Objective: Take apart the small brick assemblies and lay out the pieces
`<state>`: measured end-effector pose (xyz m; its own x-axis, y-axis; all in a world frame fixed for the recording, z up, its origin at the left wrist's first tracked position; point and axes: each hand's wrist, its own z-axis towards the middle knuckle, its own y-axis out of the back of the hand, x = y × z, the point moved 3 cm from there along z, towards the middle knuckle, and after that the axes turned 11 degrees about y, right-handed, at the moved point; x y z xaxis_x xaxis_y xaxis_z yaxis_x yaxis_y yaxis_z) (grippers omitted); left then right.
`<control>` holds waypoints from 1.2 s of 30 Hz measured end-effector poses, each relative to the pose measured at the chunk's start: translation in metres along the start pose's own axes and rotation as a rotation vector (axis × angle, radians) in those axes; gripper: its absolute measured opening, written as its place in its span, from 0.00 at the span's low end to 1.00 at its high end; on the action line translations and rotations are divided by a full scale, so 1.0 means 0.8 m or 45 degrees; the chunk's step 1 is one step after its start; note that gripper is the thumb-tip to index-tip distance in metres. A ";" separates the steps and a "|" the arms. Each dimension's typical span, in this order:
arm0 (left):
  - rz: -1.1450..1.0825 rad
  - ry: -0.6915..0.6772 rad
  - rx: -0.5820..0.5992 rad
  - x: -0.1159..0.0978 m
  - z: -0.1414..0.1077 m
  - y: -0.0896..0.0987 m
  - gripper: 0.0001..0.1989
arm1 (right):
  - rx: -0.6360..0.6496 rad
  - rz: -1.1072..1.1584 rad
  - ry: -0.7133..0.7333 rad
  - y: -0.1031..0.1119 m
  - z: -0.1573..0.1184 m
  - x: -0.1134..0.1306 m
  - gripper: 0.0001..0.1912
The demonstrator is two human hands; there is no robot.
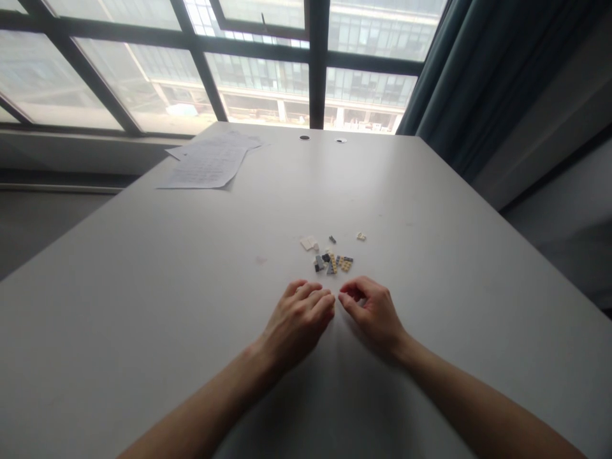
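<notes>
Your light is daylight from the window (268,83) ahead, its panes washed out by glare. It lays a pale sheen over the far worktop (329,185), while your forearms (215,401) and the curtain (459,83) at right look dim. Soft shadow pools below your hands (301,312). You get blurred small bricks (333,262), unreadable print on the papers (210,162), and stretched edges.

Toy bricks (333,260) lie near the middle of the table (444,280), left hand (303,312) and right hand (377,312) before them; papers (205,162) lie by its far left corner.
</notes>
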<state>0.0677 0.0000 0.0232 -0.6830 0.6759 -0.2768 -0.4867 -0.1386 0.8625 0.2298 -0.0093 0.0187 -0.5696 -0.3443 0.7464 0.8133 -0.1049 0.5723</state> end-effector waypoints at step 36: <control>0.002 -0.005 0.014 0.001 -0.004 -0.005 0.07 | 0.021 0.199 0.096 0.016 0.000 -0.019 0.14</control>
<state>0.0675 -0.0012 0.0187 -0.6813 0.6788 -0.2738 -0.4796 -0.1314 0.8676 0.2489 -0.0054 0.0143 -0.4250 -0.4246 0.7994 0.8890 -0.0292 0.4570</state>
